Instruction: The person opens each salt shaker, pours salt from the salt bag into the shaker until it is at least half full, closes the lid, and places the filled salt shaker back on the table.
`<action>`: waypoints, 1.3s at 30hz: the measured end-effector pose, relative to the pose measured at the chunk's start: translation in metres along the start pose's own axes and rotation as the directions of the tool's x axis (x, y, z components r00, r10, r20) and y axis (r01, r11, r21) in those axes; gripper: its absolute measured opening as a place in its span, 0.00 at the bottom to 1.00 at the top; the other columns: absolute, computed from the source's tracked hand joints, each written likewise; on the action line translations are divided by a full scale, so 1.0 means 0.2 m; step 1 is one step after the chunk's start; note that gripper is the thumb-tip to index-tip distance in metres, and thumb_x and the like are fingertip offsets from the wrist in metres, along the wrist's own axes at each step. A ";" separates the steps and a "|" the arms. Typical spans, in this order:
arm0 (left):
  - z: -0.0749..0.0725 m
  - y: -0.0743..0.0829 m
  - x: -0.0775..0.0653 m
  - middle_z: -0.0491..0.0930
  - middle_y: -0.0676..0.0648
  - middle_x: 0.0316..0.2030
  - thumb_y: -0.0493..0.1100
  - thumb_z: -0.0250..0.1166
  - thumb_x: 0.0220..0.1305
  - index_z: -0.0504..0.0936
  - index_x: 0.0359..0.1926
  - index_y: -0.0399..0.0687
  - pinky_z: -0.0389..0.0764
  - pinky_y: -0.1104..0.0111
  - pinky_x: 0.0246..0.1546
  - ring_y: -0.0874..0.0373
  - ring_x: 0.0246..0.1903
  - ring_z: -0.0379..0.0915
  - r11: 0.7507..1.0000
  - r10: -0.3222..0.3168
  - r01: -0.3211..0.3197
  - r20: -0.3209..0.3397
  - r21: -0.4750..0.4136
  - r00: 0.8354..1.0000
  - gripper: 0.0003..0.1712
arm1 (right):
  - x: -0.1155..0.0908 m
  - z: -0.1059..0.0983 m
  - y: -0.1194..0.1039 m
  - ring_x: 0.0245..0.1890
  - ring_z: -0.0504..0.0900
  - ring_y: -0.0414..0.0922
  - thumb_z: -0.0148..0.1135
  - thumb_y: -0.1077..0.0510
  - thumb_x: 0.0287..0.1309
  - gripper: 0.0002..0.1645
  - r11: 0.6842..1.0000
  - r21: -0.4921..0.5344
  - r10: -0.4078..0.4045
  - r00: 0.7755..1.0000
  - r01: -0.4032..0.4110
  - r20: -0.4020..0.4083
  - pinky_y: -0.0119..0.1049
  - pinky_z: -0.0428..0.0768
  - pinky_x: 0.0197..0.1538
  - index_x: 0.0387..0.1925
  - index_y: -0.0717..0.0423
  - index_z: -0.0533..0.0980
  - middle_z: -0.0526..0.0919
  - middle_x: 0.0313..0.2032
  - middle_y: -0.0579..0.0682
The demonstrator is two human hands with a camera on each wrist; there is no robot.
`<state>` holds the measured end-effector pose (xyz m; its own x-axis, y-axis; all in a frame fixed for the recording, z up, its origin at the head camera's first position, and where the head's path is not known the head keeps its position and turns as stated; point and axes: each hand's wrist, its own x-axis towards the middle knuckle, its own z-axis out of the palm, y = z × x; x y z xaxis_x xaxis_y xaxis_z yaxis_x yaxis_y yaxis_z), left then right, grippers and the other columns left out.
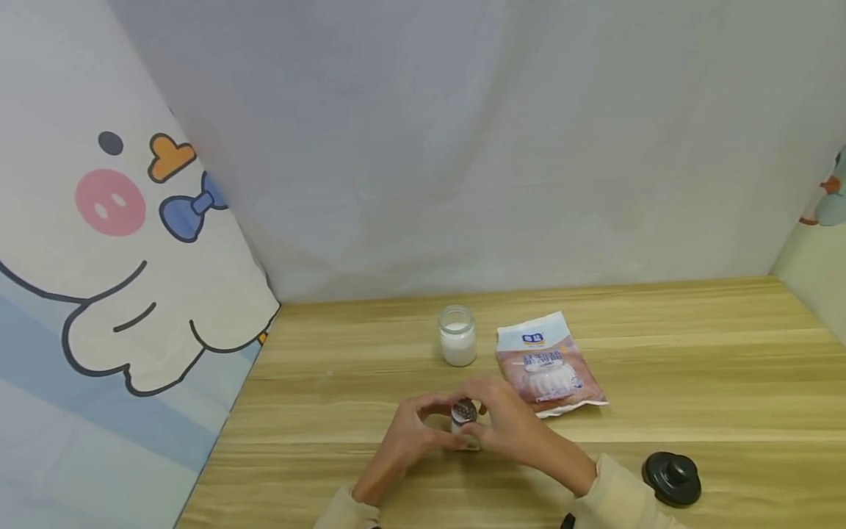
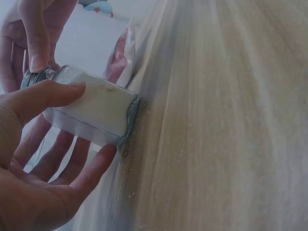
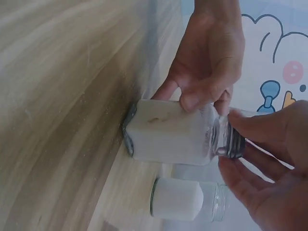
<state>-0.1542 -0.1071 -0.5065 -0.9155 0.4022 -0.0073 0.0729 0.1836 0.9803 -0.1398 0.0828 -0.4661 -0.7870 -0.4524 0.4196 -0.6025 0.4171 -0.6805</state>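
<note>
A small square-sided glass shaker jar (image 3: 168, 132), nearly full of a white powder or fine grain, stands upright on the table. Its dark round cap (image 1: 464, 410) appears to have holes in the top. My left hand (image 1: 410, 437) grips the jar's body from the left, thumb on the near face. From the right, my right hand (image 1: 509, 419) pinches the cap between thumb and fingers; the cap sits on the jar's neck. Just behind stands a round glass jar (image 1: 458, 345) without a lid, partly filled with something white.
A pink and pale blue printed bag (image 1: 548, 367) lies behind my right hand. Toward the front right rests a black round lid-like piece with a knob (image 1: 672, 479). White specks dot the wooden table (image 2: 202, 144) near the shaker jar. Cloth screens hang behind and at the left.
</note>
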 end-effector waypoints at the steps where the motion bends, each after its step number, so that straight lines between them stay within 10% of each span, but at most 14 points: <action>1: 0.00 0.02 0.00 0.82 0.50 0.43 0.34 0.77 0.38 0.84 0.45 0.47 0.62 0.50 0.61 0.53 0.48 0.73 1.000 0.000 0.000 0.000 -0.006 1.000 0.27 | 0.00 0.00 0.00 0.37 0.77 0.43 0.74 0.71 0.36 0.21 1.000 -0.001 -0.007 1.000 0.007 -0.005 0.36 0.80 0.35 0.38 0.59 0.80 0.82 0.38 0.49; 15: 0.01 0.03 0.00 0.83 0.52 0.41 0.37 0.78 0.36 0.85 0.43 0.52 0.62 0.50 0.60 0.55 0.48 0.74 0.999 0.021 -0.019 -0.044 0.036 0.999 0.26 | -0.01 0.05 -0.01 0.27 0.75 0.39 0.78 0.67 0.30 0.20 0.999 -0.043 -0.002 0.987 -0.005 -0.159 0.31 0.79 0.28 0.28 0.56 0.75 0.78 0.28 0.46; 31: 0.03 0.01 -0.02 0.73 0.42 0.51 0.34 0.75 0.46 0.74 0.53 0.40 0.79 0.61 0.49 0.47 0.51 0.70 0.999 0.014 -0.013 0.028 -0.053 1.000 0.31 | -0.08 -0.01 -0.01 0.44 0.77 0.44 0.78 0.64 0.33 0.29 1.000 -0.021 0.019 0.986 -0.023 -0.168 0.40 0.80 0.38 0.43 0.57 0.78 0.82 0.43 0.47; 39: 0.00 0.08 0.00 0.71 0.36 0.54 0.38 0.71 0.53 0.69 0.56 0.39 0.75 0.57 0.53 0.41 0.55 0.66 0.988 0.084 -0.095 -0.098 -0.119 0.992 0.31 | -0.14 -0.10 -0.05 0.49 0.74 0.43 0.80 0.63 0.30 0.36 0.997 -0.039 0.059 0.972 -0.070 -0.228 0.42 0.80 0.44 0.48 0.52 0.77 0.79 0.49 0.45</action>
<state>-0.1527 -0.1052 -0.4907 -0.9405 0.3264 0.0945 0.1123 0.0362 0.9930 -0.1145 0.1076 -0.4582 -0.8308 -0.2353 0.5044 -0.5508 0.4784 -0.6840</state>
